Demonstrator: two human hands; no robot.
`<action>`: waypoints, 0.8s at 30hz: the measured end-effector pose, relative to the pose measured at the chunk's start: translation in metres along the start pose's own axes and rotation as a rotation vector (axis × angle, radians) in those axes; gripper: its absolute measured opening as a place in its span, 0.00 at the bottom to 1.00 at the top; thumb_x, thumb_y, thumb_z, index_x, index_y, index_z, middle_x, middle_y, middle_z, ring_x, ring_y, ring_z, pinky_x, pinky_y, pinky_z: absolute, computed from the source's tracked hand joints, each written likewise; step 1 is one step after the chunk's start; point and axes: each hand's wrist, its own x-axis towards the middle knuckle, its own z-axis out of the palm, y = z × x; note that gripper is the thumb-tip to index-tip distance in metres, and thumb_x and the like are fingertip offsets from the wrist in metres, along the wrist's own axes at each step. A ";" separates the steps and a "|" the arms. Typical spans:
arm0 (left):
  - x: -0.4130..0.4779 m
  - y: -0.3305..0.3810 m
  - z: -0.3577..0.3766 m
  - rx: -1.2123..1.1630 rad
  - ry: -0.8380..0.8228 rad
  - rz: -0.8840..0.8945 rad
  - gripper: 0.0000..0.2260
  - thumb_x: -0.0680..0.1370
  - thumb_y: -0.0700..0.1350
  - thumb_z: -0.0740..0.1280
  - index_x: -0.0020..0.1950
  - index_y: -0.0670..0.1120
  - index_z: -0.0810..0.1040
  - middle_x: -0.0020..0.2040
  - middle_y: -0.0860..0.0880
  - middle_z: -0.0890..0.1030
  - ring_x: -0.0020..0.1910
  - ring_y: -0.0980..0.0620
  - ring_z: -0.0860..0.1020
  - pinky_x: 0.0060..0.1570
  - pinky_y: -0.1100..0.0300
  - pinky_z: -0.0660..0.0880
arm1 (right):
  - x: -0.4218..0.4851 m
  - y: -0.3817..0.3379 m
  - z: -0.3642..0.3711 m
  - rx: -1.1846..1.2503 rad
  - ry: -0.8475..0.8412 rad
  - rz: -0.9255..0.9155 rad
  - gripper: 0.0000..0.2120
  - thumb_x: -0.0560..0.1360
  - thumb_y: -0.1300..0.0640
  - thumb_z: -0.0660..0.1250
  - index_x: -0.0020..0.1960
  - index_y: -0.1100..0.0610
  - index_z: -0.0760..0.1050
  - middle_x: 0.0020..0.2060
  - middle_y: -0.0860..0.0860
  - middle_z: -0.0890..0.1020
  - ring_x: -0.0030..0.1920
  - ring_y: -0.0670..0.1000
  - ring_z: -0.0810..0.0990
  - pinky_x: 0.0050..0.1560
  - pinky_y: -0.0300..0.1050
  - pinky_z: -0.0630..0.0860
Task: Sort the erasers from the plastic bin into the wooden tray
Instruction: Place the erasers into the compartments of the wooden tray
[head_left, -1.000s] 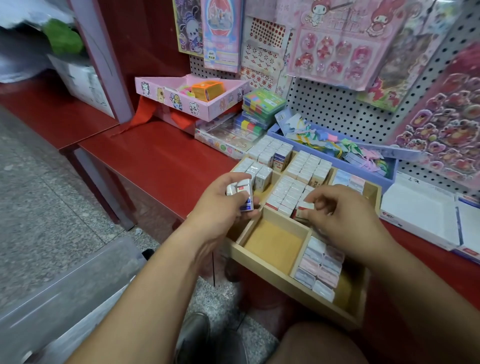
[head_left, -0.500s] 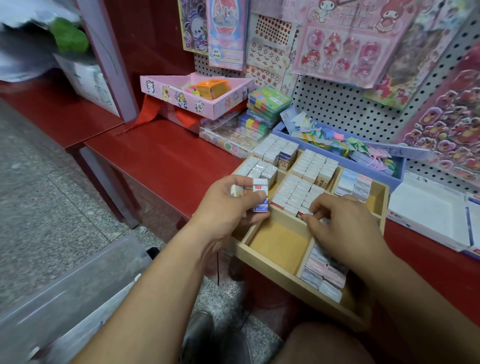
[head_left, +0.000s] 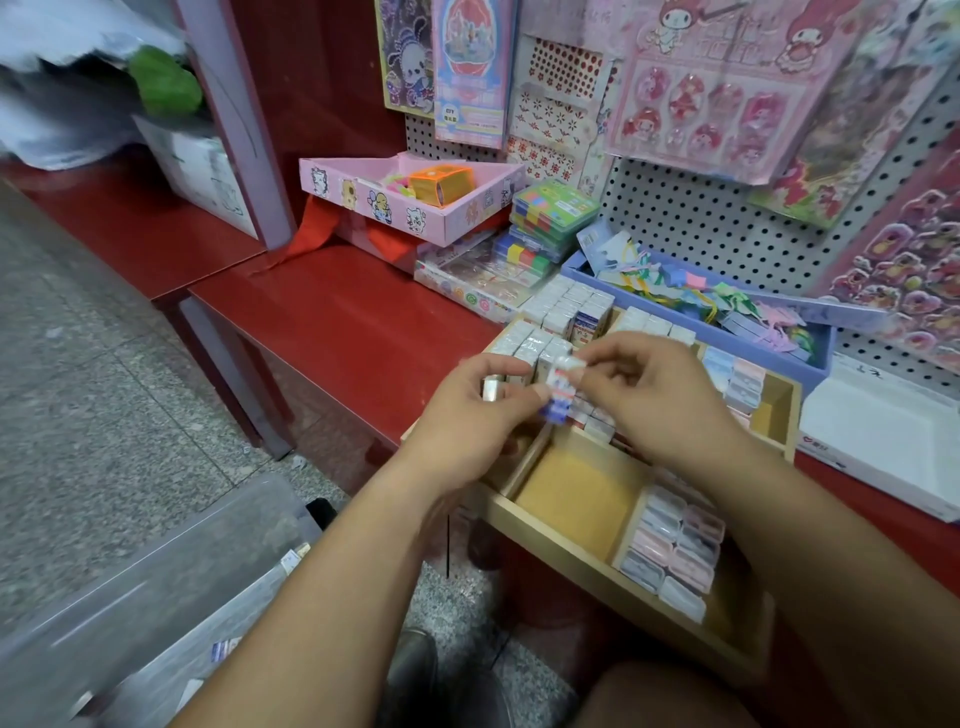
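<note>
left hand (head_left: 475, 415) and right hand (head_left: 662, 397), fingers curled, both pinch one eraser (head_left: 561, 387) above the wooden tray (head_left: 553, 543), its long axis nearly upright.

The tray (head_left: 566, 558) sits at the front edge of the bench (head_left: 337, 322) before me, with erasers (head_left: 670, 551) in its near-right and far compartments. My left hand (head_left: 478, 415) and right hand (head_left: 660, 400) meet above it on one eraser (head_left: 560, 397). The bin (head_left: 156, 587) lies on the floor (head_left: 78, 364), lower left.
</note>
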 end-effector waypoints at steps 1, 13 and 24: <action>0.001 0.001 -0.001 -0.004 0.036 -0.021 0.11 0.77 0.43 0.74 0.58 0.46 0.78 0.42 0.44 0.82 0.34 0.51 0.75 0.31 0.60 0.70 | 0.010 0.000 -0.004 -0.015 0.070 0.008 0.03 0.76 0.55 0.74 0.48 0.51 0.81 0.36 0.48 0.81 0.32 0.45 0.76 0.35 0.41 0.76; 0.009 -0.002 -0.005 -0.057 0.100 0.013 0.19 0.77 0.27 0.64 0.58 0.49 0.81 0.44 0.46 0.81 0.40 0.50 0.78 0.49 0.50 0.77 | 0.097 0.031 0.001 -0.632 0.232 -0.014 0.04 0.76 0.57 0.70 0.51 0.51 0.80 0.47 0.52 0.84 0.53 0.59 0.79 0.47 0.52 0.78; 0.008 0.001 -0.007 -0.042 0.188 0.092 0.14 0.75 0.31 0.73 0.50 0.50 0.84 0.44 0.48 0.76 0.44 0.47 0.77 0.59 0.41 0.79 | 0.089 0.021 0.004 -0.603 0.215 -0.074 0.06 0.77 0.50 0.70 0.44 0.51 0.79 0.40 0.50 0.82 0.47 0.56 0.80 0.44 0.49 0.76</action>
